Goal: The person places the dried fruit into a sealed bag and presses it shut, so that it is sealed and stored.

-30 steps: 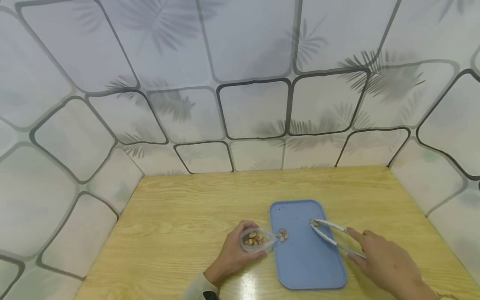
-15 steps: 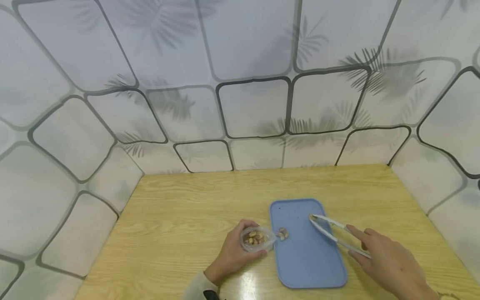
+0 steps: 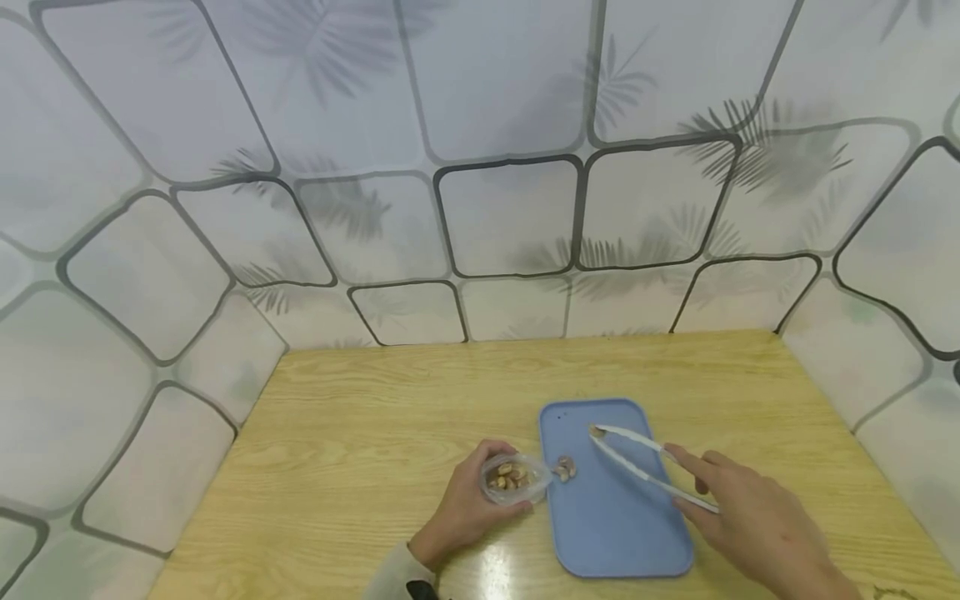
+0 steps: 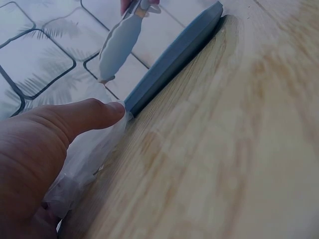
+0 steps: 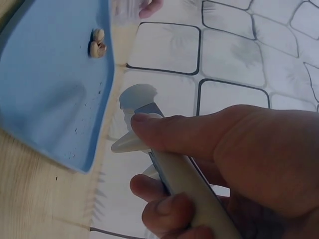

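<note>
My left hand [image 3: 461, 508] curls round a clear plastic bag [image 3: 538, 482], its open mouth showing several tan nuts [image 3: 506, 477] that look like pistachios. The bag overlaps the left rim of a blue tray [image 3: 615, 533]. A few nuts [image 3: 566, 468] lie on the tray just beside the bag. With thumb and fingers, my right hand [image 3: 757, 521] grips pale tongs [image 3: 637, 473]; their tips pinch one brownish nut [image 3: 596, 431] over the tray's far half. In the left wrist view, the tongs' broad white head [image 4: 119, 47] points down beyond my thumb [image 4: 89, 115].
The tray stands on a wood-grain table [image 3: 360, 433]. Small dark crumbs [image 3: 561, 416] dot its far left corner. Patterned walls [image 3: 510, 217] rise behind the table and at both sides.
The tongs and my right hand have moved left and slightly away across the tray, carrying the nut. My left hand and the bag stay in place.
</note>
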The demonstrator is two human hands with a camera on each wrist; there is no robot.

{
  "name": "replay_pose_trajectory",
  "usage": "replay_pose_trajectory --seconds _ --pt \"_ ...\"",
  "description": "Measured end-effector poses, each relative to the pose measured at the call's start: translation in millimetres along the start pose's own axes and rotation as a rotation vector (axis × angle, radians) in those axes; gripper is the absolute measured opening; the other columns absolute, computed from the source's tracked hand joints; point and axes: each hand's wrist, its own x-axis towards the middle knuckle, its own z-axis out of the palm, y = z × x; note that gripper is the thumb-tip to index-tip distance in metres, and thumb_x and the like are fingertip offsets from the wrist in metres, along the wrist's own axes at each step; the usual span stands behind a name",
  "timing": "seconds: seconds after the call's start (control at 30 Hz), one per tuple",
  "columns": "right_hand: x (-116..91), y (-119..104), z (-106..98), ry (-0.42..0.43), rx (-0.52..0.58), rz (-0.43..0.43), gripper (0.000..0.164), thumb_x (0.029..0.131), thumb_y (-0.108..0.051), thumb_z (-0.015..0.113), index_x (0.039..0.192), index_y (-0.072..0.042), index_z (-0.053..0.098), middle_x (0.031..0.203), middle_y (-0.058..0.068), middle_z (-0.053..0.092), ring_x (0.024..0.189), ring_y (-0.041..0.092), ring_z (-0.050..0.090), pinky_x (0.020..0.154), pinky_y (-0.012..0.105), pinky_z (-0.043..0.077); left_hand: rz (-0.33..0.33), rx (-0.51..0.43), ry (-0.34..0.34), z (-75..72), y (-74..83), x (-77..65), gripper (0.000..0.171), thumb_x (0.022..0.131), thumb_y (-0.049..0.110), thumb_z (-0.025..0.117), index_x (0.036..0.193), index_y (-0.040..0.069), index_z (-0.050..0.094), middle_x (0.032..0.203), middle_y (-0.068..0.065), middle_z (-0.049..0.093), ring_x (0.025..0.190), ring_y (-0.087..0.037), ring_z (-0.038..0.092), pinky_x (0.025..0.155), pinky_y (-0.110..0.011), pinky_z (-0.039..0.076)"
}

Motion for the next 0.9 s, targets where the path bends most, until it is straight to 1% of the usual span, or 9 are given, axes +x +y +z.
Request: replay_pose_trajectory --seconds 0.17,0.33,0.57,0.77,0.9 --pt "1 -9 1 -0.013 0.027 -0.005 0.067 0.091 -0.034 0.089 0.152 -0.022 0.065 0.097 -0.012 0.065 0.068 0.002 0.044 0.057 0.024 0.038 0.017 0.002 0.008 -0.5 -0.1 -0.2 0.07 0.078 0.027 0.1 0.136 0.02 0.062 0.134 0.0 0.074 0.123 -0.021 0.069 0.109 -0.031 0.051" --pt "2 -20 2 -0.043 0.057 -0.011 0.066 0.089 -0.034 0.09 0.15 -0.024 0.067 0.095 -0.014 0.066 0.068 0.0 0.045 0.058 0.023 0.04 0.031 -0.001 0.011 -0.3 -1.2 -0.5 0.07 0.078 0.027 0.101 0.135 0.019 0.062 0.133 -0.001 0.075 0.121 -0.02 0.07 0.108 -0.03 0.051" --pt "4 -35 5 -0.093 0.1 -0.002 0.066 0.089 -0.037 0.09 0.15 -0.028 0.066 0.092 -0.015 0.063 0.065 -0.001 0.043 0.057 0.023 0.04 0.017 -0.001 0.01 0.7 -3.4 0.2 0.07 0.077 0.027 0.101 0.136 0.021 0.062 0.133 0.0 0.074 0.122 -0.019 0.069 0.109 -0.03 0.051" --pt "7 -46 11 -0.115 0.134 -0.026 0.066 0.088 -0.039 0.09 0.15 -0.029 0.067 0.092 -0.017 0.062 0.065 -0.001 0.041 0.058 0.022 0.04 0.018 -0.015 0.005 0.7 -3.5 -0.6 0.071 0.076 0.025 0.101 0.135 0.022 0.062 0.133 0.001 0.074 0.122 -0.016 0.069 0.109 -0.031 0.051" --pt "8 -52 15 -0.115 0.132 -0.035 0.066 0.086 -0.039 0.092 0.148 -0.031 0.069 0.092 -0.017 0.064 0.065 -0.002 0.043 0.059 0.022 0.041 0.01 -0.037 -0.001 0.0 -3.0 -1.1 0.071 0.076 0.025 0.101 0.136 0.024 0.061 0.134 0.004 0.074 0.123 -0.014 0.068 0.109 -0.031 0.051"
